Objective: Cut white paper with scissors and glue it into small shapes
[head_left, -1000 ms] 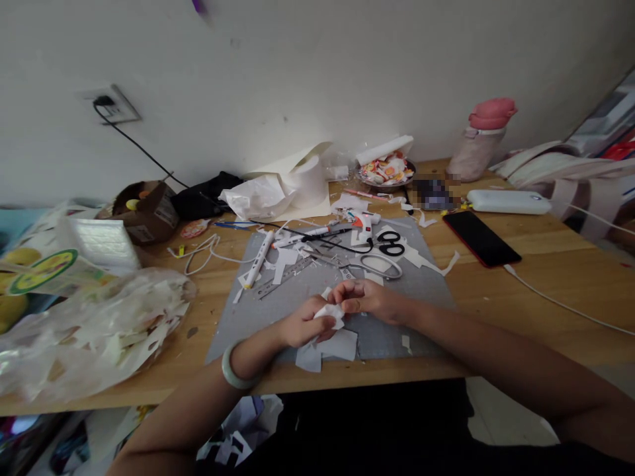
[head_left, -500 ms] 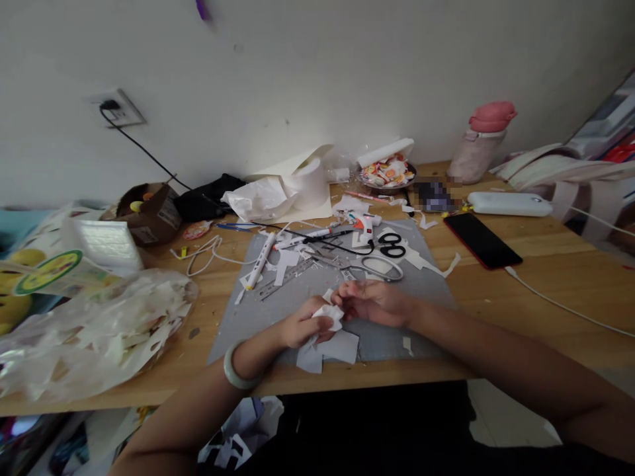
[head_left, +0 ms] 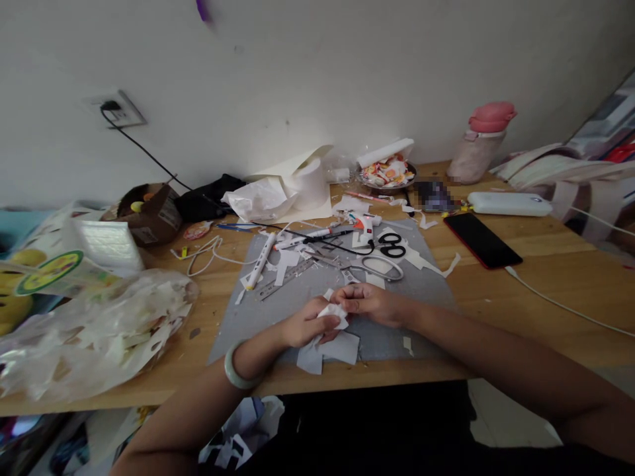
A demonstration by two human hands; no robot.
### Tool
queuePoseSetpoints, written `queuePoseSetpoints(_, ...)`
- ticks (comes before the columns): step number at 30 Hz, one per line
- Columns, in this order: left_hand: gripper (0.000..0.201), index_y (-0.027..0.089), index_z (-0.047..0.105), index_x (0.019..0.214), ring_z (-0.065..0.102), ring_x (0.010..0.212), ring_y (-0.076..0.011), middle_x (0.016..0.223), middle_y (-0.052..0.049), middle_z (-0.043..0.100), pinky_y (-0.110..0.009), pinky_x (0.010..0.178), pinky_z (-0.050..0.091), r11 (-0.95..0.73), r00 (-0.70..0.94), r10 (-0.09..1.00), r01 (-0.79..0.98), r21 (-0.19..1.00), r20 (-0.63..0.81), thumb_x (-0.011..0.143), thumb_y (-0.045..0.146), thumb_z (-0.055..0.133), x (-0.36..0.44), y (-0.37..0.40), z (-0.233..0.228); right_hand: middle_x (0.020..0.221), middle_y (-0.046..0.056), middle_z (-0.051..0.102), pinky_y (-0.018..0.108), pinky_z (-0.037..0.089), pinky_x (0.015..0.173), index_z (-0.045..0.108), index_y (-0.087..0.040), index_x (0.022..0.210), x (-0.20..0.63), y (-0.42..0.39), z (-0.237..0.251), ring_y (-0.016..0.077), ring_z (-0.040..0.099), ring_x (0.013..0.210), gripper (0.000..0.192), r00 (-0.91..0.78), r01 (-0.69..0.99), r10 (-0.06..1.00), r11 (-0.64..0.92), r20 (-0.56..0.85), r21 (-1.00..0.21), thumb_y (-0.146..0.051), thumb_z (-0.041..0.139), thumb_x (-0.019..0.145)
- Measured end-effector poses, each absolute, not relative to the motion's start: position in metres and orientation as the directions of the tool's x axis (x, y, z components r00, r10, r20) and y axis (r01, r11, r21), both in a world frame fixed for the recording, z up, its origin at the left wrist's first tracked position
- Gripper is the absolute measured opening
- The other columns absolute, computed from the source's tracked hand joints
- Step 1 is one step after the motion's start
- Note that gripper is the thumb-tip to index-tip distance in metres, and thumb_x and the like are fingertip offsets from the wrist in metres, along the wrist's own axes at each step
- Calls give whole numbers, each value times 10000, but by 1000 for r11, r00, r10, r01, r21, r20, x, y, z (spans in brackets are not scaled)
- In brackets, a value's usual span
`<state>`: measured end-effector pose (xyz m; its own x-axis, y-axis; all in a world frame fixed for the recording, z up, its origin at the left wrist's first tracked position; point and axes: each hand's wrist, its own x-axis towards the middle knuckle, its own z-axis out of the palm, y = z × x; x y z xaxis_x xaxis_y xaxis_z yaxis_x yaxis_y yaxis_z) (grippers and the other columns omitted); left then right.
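Grasps a crumpled piece of white paper [head_left: 337, 311] in the left hand [head_left: 303, 325], with thumb pressed over it and fingers curled underneath. Holds it over the near part of a grey mat [head_left: 391, 338], just above loose paper pieces [head_left: 342, 347]. Sets the bunched fingertips of the right hand [head_left: 381, 306] against the paper's right edge; cannot tell whether pinching it or merely touching. Wears a pale bangle [head_left: 229, 365] on the left wrist. Faces, beyond both hands, grey-handled scissors [head_left: 399, 270], black-handled scissors [head_left: 391, 244] and a white glue gun [head_left: 366, 229]. Has a metal ruler [head_left: 284, 279] and a white pen [head_left: 261, 262] farther left on the mat, and a phone [head_left: 482, 239] well apart on the wooden table [head_left: 501, 314] to the right.
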<state>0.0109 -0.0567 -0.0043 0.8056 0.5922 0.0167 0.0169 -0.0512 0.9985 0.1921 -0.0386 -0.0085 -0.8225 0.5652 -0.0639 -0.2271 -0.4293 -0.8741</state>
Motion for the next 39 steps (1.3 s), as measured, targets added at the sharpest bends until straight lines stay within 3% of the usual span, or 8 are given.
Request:
queuePoseSetpoints(4, 461, 152, 448, 557, 357, 398, -63, 446, 32, 429, -202, 409, 277, -7, 793, 609, 46, 999, -32, 833, 522, 457, 13, -58, -1, 666, -37, 506, 219, 325, 602, 574, -134, 732, 191, -42, -13, 71, 443, 614, 372, -806, -287, 590, -473, -58, -833, -466, 733, 680)
queuePoseSetpoints(11, 430, 156, 450, 552, 339, 376, -66, 415, 44, 409, -200, 379, 254, 93, 758, 650, -3, 996, -58, 758, 528, 518, 12, -59, -3, 780, -10, 535, 235, 376, 644, 566, -149, 734, 194, -39, -11, 91, 488, 689, 348, -807, -385, 580, -662, -114, -643, -443, 743, 676)
queuePoseSetpoints(18, 449, 153, 449, 534, 339, 375, -63, 419, 45, 392, -198, 382, 254, 48, 753, 658, -6, 999, -27, 787, 520, 499, 12, -57, -7, 668, -21, 503, 225, 309, 567, 557, -141, 705, 197, -36, 0, 83, 436, 612, 376, -712, -303, 699, -395, -69, -867, -492, 692, 704)
queuePoseSetpoints(23, 474, 150, 444, 522, 344, 390, -58, 433, 32, 417, -201, 407, 273, -7, 766, 641, 64, 998, -45, 821, 518, 457, 12, -56, -3, 698, -38, 498, 225, 295, 589, 556, -152, 816, 196, -39, 7, 74, 413, 624, 414, -735, -145, 675, -245, -61, -959, -499, 719, 661)
queuePoseSetpoints(28, 492, 155, 428, 498, 340, 395, -58, 428, 32, 409, -203, 423, 286, -56, 794, 605, 126, 990, -66, 844, 504, 416, 15, -55, 2, 635, -52, 391, 234, 243, 555, 467, -163, 678, 196, -39, 5, 76, 327, 594, 452, -742, -111, 670, -106, 11, -988, -581, 637, 708)
queuePoseSetpoints(34, 489, 155, 430, 496, 347, 395, -61, 427, 28, 419, -200, 415, 287, -62, 802, 595, 112, 992, -53, 847, 496, 413, 15, -56, 1, 626, -38, 418, 245, 260, 561, 496, -156, 676, 197, -37, 0, 86, 354, 585, 457, -765, -234, 644, -247, 21, -940, -592, 626, 716)
queuePoseSetpoints(39, 493, 152, 435, 495, 353, 389, -59, 430, 28, 418, -198, 413, 283, -84, 800, 598, 110, 990, -38, 852, 491, 413, 12, -54, -2, 680, -24, 460, 242, 302, 567, 471, -166, 640, 207, -27, 8, 86, 412, 593, 388, -660, -363, 751, -305, 12, -881, -488, 673, 720)
